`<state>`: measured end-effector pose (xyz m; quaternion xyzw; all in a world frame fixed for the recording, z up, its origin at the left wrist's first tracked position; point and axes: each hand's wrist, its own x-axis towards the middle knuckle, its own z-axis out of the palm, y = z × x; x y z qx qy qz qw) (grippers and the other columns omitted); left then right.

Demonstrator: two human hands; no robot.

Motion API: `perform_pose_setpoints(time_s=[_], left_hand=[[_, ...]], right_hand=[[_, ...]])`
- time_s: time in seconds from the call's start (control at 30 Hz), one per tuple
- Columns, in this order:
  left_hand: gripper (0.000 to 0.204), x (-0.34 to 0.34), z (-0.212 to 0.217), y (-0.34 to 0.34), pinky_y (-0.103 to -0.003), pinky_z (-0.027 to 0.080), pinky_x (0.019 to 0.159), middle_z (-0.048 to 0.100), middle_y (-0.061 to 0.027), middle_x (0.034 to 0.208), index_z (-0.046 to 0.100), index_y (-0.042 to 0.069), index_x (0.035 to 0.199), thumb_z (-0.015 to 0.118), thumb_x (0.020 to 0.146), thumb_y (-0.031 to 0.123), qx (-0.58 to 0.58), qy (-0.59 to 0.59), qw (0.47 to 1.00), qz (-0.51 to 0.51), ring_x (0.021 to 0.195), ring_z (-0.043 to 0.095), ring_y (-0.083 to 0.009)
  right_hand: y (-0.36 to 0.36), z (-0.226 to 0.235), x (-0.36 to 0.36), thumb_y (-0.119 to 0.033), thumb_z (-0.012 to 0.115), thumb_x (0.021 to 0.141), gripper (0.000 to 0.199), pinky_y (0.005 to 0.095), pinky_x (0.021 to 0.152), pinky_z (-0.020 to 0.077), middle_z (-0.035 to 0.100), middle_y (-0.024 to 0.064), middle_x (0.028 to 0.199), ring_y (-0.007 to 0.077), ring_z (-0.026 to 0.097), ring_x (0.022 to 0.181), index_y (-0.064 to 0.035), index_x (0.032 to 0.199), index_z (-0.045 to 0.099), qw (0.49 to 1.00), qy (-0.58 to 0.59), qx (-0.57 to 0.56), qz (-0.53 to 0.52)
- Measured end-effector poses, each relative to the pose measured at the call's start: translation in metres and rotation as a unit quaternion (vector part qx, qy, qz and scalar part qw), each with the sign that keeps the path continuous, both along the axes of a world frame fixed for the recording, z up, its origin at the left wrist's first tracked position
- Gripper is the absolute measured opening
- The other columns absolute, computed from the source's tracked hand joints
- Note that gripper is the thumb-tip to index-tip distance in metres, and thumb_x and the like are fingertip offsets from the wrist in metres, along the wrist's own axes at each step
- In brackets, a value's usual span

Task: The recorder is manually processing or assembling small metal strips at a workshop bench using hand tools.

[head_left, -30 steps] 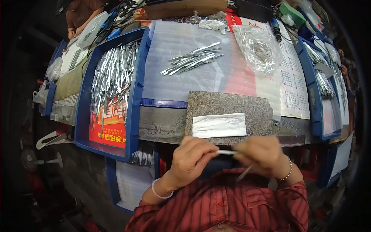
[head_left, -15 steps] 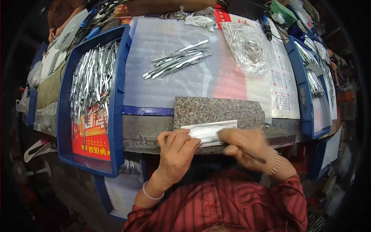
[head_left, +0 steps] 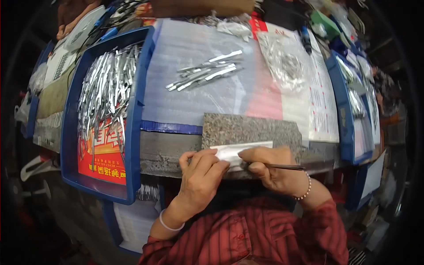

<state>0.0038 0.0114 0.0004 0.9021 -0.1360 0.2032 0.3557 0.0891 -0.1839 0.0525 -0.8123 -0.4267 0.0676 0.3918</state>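
Note:
On a speckled stone slab (head_left: pixel 251 128) at the table's near edge lies a white folded sheet (head_left: pixel 234 152), bright with glare. My left hand (head_left: pixel 201 176), fingers curled, grips the sheet's left end; whether something thin is also under those fingers is hidden. My right hand (head_left: pixel 276 170) is closed around a slim dark rod-like tool (head_left: pixel 287 167), whose back end sticks out to the right. Its front end is hidden at the sheet, where my fingertips rest. Beyond the slab, a loose pile of slim silvery metal pieces (head_left: pixel 205 70) lies on a plastic-covered mat (head_left: pixel 172 106).
At left stands a blue tray (head_left: pixel 136 145) heaped with similar metal pieces (head_left: pixel 106 84). A clear plastic bag (head_left: pixel 287 66) lies at the back right. Another blue tray (head_left: pixel 344 119) holds bundled pieces at right. Someone's hand (head_left: pixel 64 30) shows at the far left.
My right hand has shifted slightly left over the sheet, and the tool in it has swung from slanting to nearly level. My left hand keeps its hold. The whole view has tilted a little.

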Motion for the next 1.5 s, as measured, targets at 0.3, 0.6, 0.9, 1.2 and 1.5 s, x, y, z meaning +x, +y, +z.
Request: perform_pose_setpoints(time_s=[0.3, 0.6, 0.9, 1.2, 1.5], left_hand=[[0.022, -0.013, -0.001, 0.018, -0.043, 0.034, 0.089, 0.058, -0.0039, 0.089, 0.064, 0.010, 0.096, 0.071, 0.077, 0.004, 0.015, 0.012, 0.999, 0.047, 0.101, 0.060, -0.0238], [0.020, -0.006, -0.003, 0.019, -0.042, 0.034, 0.089, 0.056, -0.0043, 0.090, 0.063, 0.010, 0.095, 0.069, 0.077, 0.005, 0.021, 0.023, 0.999, 0.028, 0.100, 0.059, -0.0231], [0.022, -0.006, 0.002, 0.019, -0.043, 0.035, 0.088, 0.056, -0.0046, 0.090, 0.062, 0.009, 0.096, 0.070, 0.076, 0.005, 0.025, 0.021, 0.999, 0.016, 0.101, 0.060, -0.0245], [0.022, -0.007, 0.002, 0.019, -0.041, 0.036, 0.088, 0.058, -0.0073, 0.090, 0.065, 0.007, 0.095, 0.072, 0.075, 0.002, 0.030, 0.014, 0.999, 0.014, 0.099, 0.061, -0.0282], [0.017, -0.024, 0.016, 0.014, -0.041, 0.037, 0.087, 0.061, -0.0079, 0.090, 0.062, 0.005, 0.090, 0.070, 0.077, -0.001, 0.045, 0.002, 0.998, 0.050, 0.095, 0.063, -0.0303]], right_hand=[[0.014, 0.025, -0.009, -0.021, 0.070, 0.085, 0.028, 0.0318, 0.052, 0.0520, 0.068, 0.0145, 0.087, 0.0279, 0.067, 0.064, -0.0001, 0.103, 0.064, 0.991, -0.096, 0.063, 0.063], [0.020, 0.010, -0.001, -0.027, 0.061, 0.095, 0.025, 0.0346, 0.056, 0.0524, 0.068, 0.0152, 0.089, 0.0308, 0.067, 0.069, -0.0028, 0.098, 0.063, 0.997, 0.048, 0.062, -0.016], [0.036, 0.021, -0.008, -0.017, 0.071, 0.084, 0.020, 0.0365, 0.049, 0.0466, 0.062, 0.0107, 0.080, 0.0278, 0.062, 0.060, -0.0029, 0.089, 0.058, 0.997, -0.032, 0.018, 0.065], [-0.019, 0.026, -0.019, -0.019, 0.061, 0.092, 0.021, 0.0348, 0.057, 0.0542, 0.069, 0.0163, 0.091, 0.0298, 0.069, 0.071, 0.0005, 0.101, 0.065, 0.994, -0.026, 0.090, -0.055], [-0.051, 0.012, -0.028, -0.015, 0.042, 0.102, 0.027, 0.0310, 0.063, 0.0471, 0.066, 0.0184, 0.102, 0.0190, 0.057, 0.069, 0.0024, 0.096, 0.062, 0.960, 0.035, 0.229, -0.158]])
